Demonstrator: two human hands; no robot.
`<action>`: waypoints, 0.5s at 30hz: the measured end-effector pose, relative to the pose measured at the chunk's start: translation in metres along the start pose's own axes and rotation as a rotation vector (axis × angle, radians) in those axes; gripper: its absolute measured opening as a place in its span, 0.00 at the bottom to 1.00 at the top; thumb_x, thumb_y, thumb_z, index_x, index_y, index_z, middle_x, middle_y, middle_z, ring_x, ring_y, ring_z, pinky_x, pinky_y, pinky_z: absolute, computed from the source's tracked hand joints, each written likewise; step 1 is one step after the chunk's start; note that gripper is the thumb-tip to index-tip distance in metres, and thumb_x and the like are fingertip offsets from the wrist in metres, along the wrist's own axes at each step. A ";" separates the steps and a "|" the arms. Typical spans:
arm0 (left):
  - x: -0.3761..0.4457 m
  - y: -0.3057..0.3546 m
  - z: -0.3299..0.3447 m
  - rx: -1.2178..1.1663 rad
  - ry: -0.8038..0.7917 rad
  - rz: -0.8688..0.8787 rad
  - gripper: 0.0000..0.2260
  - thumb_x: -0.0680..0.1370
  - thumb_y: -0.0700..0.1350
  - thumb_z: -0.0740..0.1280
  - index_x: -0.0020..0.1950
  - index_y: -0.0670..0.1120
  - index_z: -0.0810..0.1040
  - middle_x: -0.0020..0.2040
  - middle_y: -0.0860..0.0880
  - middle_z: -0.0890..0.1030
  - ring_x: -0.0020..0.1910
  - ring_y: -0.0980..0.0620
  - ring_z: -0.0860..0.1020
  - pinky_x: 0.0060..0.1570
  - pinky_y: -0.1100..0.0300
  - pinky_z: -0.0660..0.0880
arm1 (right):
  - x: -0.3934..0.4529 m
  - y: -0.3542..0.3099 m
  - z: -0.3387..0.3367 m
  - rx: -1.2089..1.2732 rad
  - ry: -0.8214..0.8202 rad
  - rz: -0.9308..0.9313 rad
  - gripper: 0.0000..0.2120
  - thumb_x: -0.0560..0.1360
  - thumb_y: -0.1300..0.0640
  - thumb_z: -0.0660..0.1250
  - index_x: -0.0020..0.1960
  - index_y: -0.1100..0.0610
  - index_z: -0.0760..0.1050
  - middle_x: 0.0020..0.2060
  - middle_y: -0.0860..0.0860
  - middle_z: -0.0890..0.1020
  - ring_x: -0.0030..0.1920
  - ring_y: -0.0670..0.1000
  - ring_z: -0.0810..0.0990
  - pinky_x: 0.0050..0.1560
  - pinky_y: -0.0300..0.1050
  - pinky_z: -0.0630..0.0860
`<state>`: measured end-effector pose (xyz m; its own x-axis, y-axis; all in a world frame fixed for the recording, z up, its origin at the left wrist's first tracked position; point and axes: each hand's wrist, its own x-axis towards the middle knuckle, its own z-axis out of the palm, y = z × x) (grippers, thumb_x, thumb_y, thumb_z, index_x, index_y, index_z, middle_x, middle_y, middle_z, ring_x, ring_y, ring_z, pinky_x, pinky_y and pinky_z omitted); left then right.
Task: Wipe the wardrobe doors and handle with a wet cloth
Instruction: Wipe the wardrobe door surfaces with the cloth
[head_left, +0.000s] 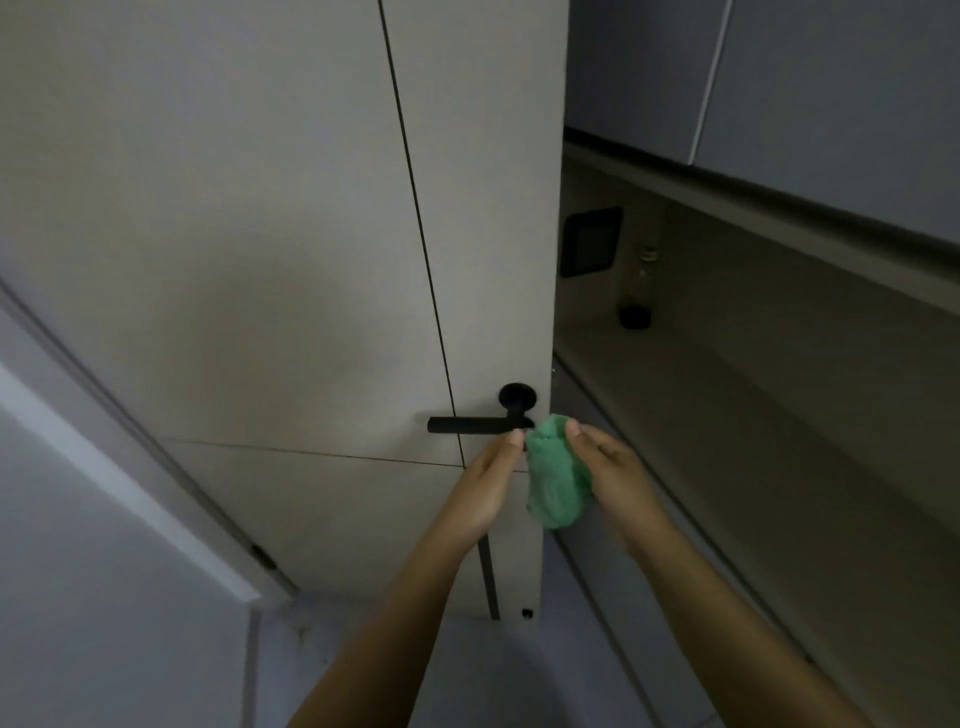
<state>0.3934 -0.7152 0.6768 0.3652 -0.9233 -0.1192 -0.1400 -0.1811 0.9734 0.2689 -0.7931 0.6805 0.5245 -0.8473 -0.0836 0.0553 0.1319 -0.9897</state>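
A pale grey wardrobe door (291, 249) stands open toward me, its edge at the right. A black lever handle (478, 423) sits low on it, under a round black rose. A bunched green cloth (556, 475) hangs just right of the handle's inner end. My right hand (618, 467) grips the cloth, thumb on top. My left hand (493, 483) reaches up beside the cloth, fingers straight, its fingertips touching the handle's inner end and the cloth's left edge.
Right of the door, a recessed shelf (727, 395) holds a clear bottle (639, 291) and a black wall plate (592, 241). Grey upper cabinets (831, 78) hang above it. A white frame (130, 483) runs along the lower left, grey floor below.
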 end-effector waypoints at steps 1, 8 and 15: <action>0.003 0.004 -0.006 -0.048 -0.059 0.003 0.12 0.81 0.56 0.55 0.59 0.57 0.74 0.54 0.65 0.76 0.52 0.73 0.73 0.53 0.76 0.65 | 0.003 -0.003 0.003 -0.005 -0.005 -0.015 0.11 0.79 0.54 0.61 0.50 0.56 0.81 0.46 0.54 0.85 0.46 0.49 0.83 0.49 0.43 0.78; 0.022 0.011 -0.040 -0.164 -0.124 0.029 0.11 0.74 0.50 0.68 0.51 0.45 0.80 0.46 0.48 0.85 0.47 0.51 0.83 0.44 0.60 0.78 | 0.026 -0.019 0.020 -0.083 0.013 -0.100 0.09 0.77 0.57 0.65 0.57 0.53 0.78 0.52 0.51 0.81 0.51 0.47 0.80 0.47 0.34 0.77; 0.031 0.017 -0.062 -0.487 0.082 0.016 0.20 0.71 0.48 0.70 0.60 0.43 0.76 0.55 0.43 0.82 0.53 0.45 0.82 0.49 0.49 0.78 | 0.047 -0.018 0.046 0.002 -0.032 -0.035 0.19 0.77 0.53 0.65 0.66 0.58 0.71 0.58 0.55 0.79 0.56 0.50 0.80 0.55 0.43 0.78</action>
<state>0.4591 -0.7255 0.7019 0.4407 -0.8912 -0.1071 0.2936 0.0304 0.9554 0.3313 -0.8114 0.7002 0.5495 -0.8343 -0.0446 0.0760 0.1031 -0.9918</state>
